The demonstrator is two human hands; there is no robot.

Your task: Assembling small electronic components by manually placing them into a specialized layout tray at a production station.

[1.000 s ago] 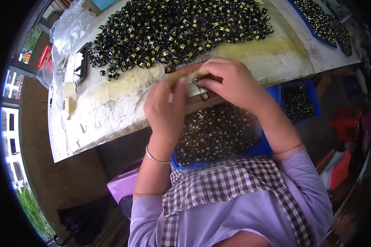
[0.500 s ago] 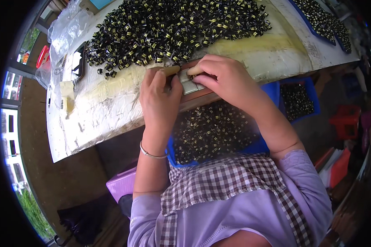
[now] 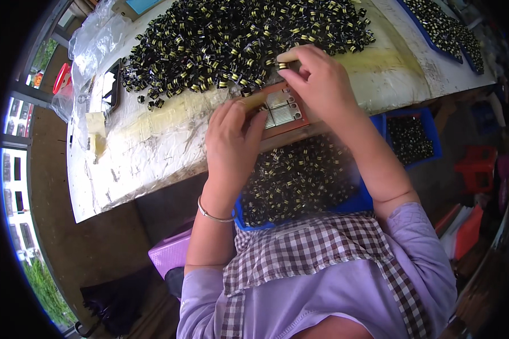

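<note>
A metal fixture plate [image 3: 283, 114] with fine grooves and round holes sits on a reddish-brown base [image 3: 301, 113] at the table's near edge. My left hand [image 3: 230, 138] is at the plate's left side, thumb and index finger pinched over it; something small and dark between the tips cannot be made out. Above and right of the plate, my right hand [image 3: 325, 85] pinches a small black-and-yellow coil part [image 3: 282, 66] at the edge of the pile. Tan finger covers show on both index fingers. A large heap of such coil parts [image 3: 209, 45] lies just beyond my hands.
A blue bin [image 3: 365, 198] of coil parts stands below the table edge, close to my apron. Another blue bin [image 3: 435, 133] is further right. Blue trays [image 3: 427, 34] of parts lie at the far right; a phone-like dark object [image 3: 117, 85] and plastic bag [image 3: 96, 42] at left.
My right hand has lifted off the plate and moved up and right to the heap, now pinching a coil part. My left hand has shifted slightly right, and more of the plate shows.
</note>
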